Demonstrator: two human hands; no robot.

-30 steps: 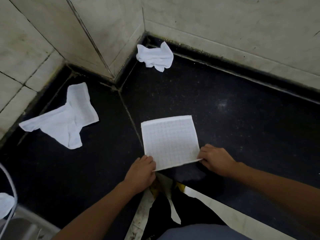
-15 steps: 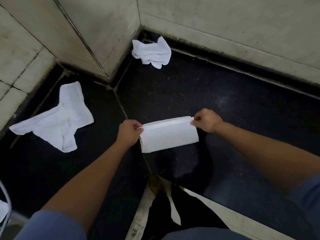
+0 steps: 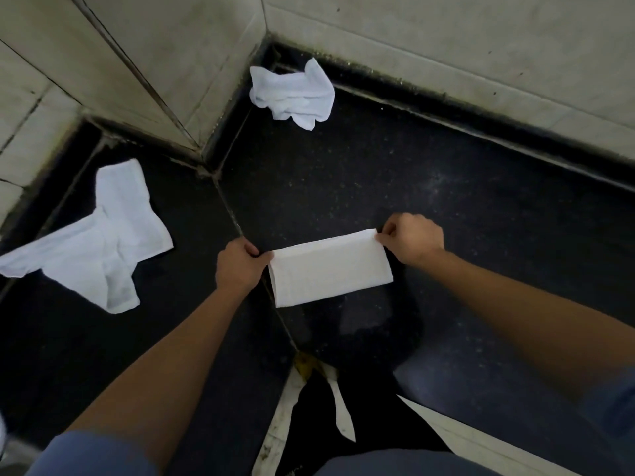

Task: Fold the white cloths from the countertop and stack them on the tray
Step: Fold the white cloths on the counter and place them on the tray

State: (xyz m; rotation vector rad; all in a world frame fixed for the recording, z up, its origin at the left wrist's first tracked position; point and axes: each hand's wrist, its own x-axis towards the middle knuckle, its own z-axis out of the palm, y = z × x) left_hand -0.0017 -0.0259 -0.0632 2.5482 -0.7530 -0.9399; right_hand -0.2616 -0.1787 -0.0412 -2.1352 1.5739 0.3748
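Folded cloth [image 3: 330,269]: a white rectangle, doubled over, is laid flat on the dark countertop [image 3: 481,207] in front of the person; half a second ago its upper layer was held curled just above the surface, and one second ago it was spread open as a full square.
Left hand [image 3: 240,266]: it is closed in a pinch on the upper left corner of the folded cloth, at the seam line of the countertop; it is seen lower in the view than half a second ago.
Right hand [image 3: 412,238]: it is closed in a pinch on the upper right corner of the same cloth, knuckles raised.
Hands to each other: they are kept apart by the cloth's full width.
Crumpled cloth [image 3: 295,92]: it is left bunched in the far corner against the tiled wall [image 3: 446,39], unmoved.
Spread cloth [image 3: 99,242]: it is left loosely on the left part of the countertop, unfolded, well apart from the hands, unchanged.
Tray: it cannot be told from this view.
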